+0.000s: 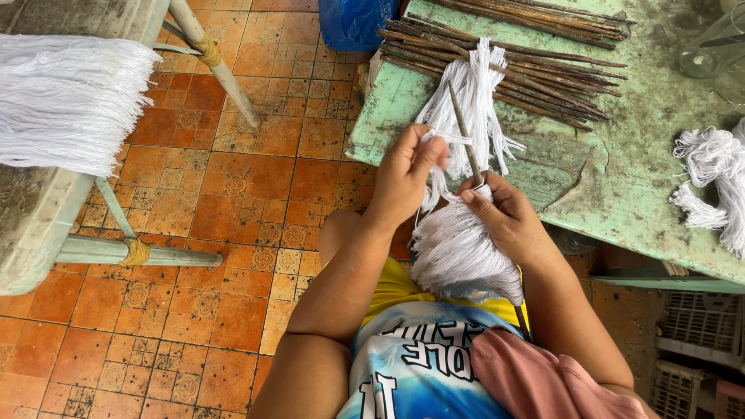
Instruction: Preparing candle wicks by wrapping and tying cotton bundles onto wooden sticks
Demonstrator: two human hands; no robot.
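Observation:
A thick bundle of white string [462, 252] hangs over my lap, gathered around a thin brown stick [464, 132] that points up toward the table. My right hand [506, 217] grips the bundle and the stick where they meet. My left hand [405, 174] pinches a loose white strand [446, 140] near the top of the bundle, pulling it sideways. Above my hands more white strands [475, 89] lie spread over the table edge.
A worn green table [644, 155] carries a pile of brown sticks [512, 66] and another white string bundle [714, 182] at the right. A big white string mass [70, 101] rests on a bench at the left. Orange tiled floor [217, 202]; a blue bag [353, 19]; crates [698, 341].

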